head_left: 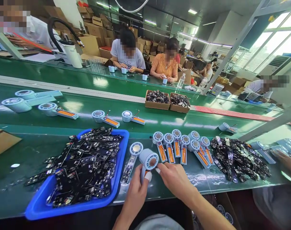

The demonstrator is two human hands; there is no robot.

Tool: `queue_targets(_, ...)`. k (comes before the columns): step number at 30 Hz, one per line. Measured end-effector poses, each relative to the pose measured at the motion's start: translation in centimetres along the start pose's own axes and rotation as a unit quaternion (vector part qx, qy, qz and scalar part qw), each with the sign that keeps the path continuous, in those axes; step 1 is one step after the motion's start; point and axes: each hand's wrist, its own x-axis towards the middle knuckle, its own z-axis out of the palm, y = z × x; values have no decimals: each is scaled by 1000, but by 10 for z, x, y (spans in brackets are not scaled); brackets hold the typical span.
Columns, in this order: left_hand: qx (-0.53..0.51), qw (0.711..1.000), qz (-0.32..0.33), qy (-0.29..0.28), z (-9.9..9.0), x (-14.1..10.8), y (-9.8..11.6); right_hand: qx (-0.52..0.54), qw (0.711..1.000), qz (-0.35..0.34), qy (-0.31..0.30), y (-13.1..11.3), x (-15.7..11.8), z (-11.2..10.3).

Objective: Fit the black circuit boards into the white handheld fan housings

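Observation:
My left hand [138,185] is closed around the handle of a light-blue handheld fan housing [147,158], its round head tilted up. My right hand [173,175] is at the lower right of that head, thumb and fingers pinched; what is between the fingertips is too small to make out. Just left of the held fan, another fan housing [136,149] lies with a dark circuit board [129,169] along its handle. Beyond my right hand lie several fan housings [169,138] with orange strips and thin wires in their open handles.
A blue tray [123,153] heaped with circuit boards stands at left, and a loose board pile [239,158] at right. More fan housings [127,116] lie on the green conveyor behind, near two cardboard boxes [157,104] of parts. A co-worker's hand [286,159] is at far right.

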Motion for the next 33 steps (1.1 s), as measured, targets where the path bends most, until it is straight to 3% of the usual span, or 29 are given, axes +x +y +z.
queue_targets(4, 10, 1000, -9, -3, -2, 0, -4, 18, 992, -100, -79, 4, 2, -18)
queue_targets(7, -28, 998, -59, -14, -4, -2, 1, 156, 971, -145, -106, 5, 4, -16)
queue_targets(9, -78, 993, -89, -17, -5, -2, 6, 310, 937, -115, -113, 3, 4, -4)
queue_targets(12, -164, 981, -107, -16, -9, -3, 8, 511, 853, 5, -110, -5, 2, 21)
queue_targets(15, -206, 971, -120, -32, -9, -7, 6, 604, 786, 91, -93, -14, -2, 40)
queue_targets(19, -169, 979, -116, -21, -3, -12, 1, 648, 746, 131, -75, -23, -3, 47)
queue_targets(23, -91, 990, -109, -16, 2, -11, 4, 670, 725, 152, -54, -26, -2, 41)
queue_targets(25, -59, 992, -107, -8, 3, -9, 8, 672, 723, 158, -12, -28, -6, 37)
queue_targets(30, -12, 995, -94, 23, 8, -5, 19, 598, 787, 115, 101, -36, -24, 38)
queue_targets(33, -18, 994, -103, 42, 12, -4, 20, 575, 797, 120, 139, -39, -27, 46)
